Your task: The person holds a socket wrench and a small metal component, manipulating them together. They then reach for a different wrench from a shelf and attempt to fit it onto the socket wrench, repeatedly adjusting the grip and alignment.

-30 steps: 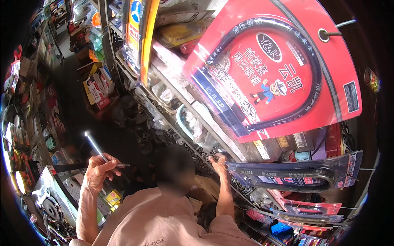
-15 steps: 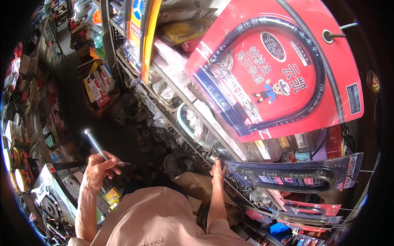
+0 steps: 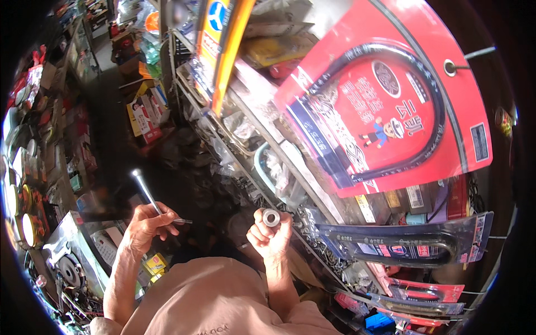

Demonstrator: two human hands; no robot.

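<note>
My left hand point(image 3: 144, 228) is closed around a slim silver metal rod point(image 3: 146, 190) with a rounded, bright tip. The rod slants up and to the left out of my fingers. A short thin metal end point(image 3: 182, 221) pokes out on the other side of the same hand; whether it is one piece with the rod I cannot tell. In my right hand point(image 3: 269, 241), fingers curl around a silver metal socket point(image 3: 271, 211), its round face and centre hole turned upward. The rest of the socket is hidden by the fingers. The two hands are apart, in front of my torso.
A red carded cable lock point(image 3: 379, 106) hangs large at upper right, with a dark packaged lock point(image 3: 402, 243) below it. Beside my right hand runs a cluttered shelf holding a pale blue basket point(image 3: 261, 162). A cardboard box point(image 3: 146, 114) and stacked goods line the aisle's left.
My right hand has come away from the shelf edge toward my body, turning the socket's face upward. My left hand, still on the rod, has shifted slightly right. The view has shifted a little.
</note>
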